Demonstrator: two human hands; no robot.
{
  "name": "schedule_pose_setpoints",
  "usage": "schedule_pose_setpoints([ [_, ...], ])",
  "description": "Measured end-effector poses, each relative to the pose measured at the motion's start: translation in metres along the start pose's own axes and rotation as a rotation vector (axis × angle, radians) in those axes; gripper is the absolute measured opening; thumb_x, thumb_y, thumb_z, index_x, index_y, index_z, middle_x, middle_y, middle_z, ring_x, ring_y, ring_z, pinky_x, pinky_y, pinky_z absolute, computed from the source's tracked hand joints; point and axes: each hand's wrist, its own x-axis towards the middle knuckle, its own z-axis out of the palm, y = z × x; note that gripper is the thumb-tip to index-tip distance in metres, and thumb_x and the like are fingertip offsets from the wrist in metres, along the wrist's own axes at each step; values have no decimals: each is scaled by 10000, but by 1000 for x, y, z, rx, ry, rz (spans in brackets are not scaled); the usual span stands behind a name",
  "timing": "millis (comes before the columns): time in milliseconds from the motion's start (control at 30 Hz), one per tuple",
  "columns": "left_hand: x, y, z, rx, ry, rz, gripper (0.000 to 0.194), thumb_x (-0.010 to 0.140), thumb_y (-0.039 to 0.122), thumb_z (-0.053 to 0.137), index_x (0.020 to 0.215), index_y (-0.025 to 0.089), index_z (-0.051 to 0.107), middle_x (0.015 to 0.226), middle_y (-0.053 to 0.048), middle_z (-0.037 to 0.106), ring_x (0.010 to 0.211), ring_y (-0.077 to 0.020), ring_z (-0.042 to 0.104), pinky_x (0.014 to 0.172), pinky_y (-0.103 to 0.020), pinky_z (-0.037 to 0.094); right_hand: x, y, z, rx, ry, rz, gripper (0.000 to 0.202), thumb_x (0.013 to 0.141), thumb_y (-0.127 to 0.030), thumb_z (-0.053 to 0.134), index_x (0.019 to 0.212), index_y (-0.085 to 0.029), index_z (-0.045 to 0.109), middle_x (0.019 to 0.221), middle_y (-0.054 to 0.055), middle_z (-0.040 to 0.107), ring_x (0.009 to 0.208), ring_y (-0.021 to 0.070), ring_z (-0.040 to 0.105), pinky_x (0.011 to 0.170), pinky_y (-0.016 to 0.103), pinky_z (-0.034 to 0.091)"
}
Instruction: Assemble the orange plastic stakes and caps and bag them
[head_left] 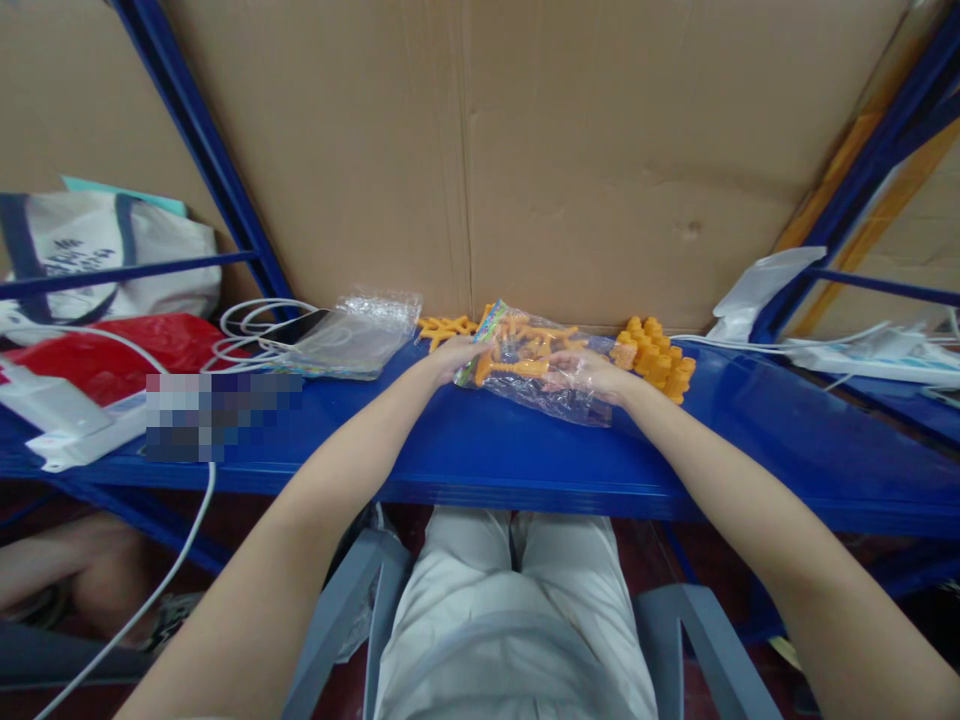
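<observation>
A clear plastic bag (589,405) with a colourful printed header lies over the blue shelf, with orange plastic pieces (525,368) showing in it. My left hand (452,358) is closed on the bag's printed left end. At the right side, my right hand (589,373) is closed around the bag's loose film; its fingertips are close to the orange pieces, and whether they are inside the bag I cannot tell. Behind my left hand lie orange branching pieces (446,327). Just right of my right hand sits a cluster of knobbly orange pieces (656,360).
The blue shelf (525,465) carries a stack of clear plastic bags (352,335), coiled white cable (247,335) and a power strip (97,425) at left. Cardboard (562,150) stands behind. Another power strip (870,355) is at right. Another person's leg (82,570) shows lower left.
</observation>
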Motion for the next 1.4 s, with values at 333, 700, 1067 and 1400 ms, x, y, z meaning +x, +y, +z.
schedule_pose_setpoints([
  [333,-4,6,-1,-140,-25,-77,132,730,182,783,812,104,714,582,-34,695,565,-151,663,713,-286,581,0,0,-1,20,-128,58,290,603,-249,910,832,-178,748,836,53,743,804,203,738,872,383,604],
  [700,3,2,-6,-40,-31,-50,125,793,127,639,875,115,731,754,-109,763,776,-214,740,764,-314,587,-1,-4,-1,-50,-84,38,197,661,-261,878,801,-177,768,805,60,747,712,169,707,820,367,618],
  [1067,3,1,-8,-94,-53,-66,229,761,172,712,968,76,736,650,-73,736,616,-175,693,699,-268,571,0,-3,-1,-170,-148,66,223,722,-176,797,943,-175,766,866,50,758,779,151,676,878,335,561],
  [1400,5,-1,-10,-46,-76,-61,94,794,158,698,849,92,737,613,-68,710,569,-150,652,662,-241,548,-1,-4,2,-159,-231,26,246,744,-177,757,989,-192,743,917,40,757,871,171,694,918,361,537],
])
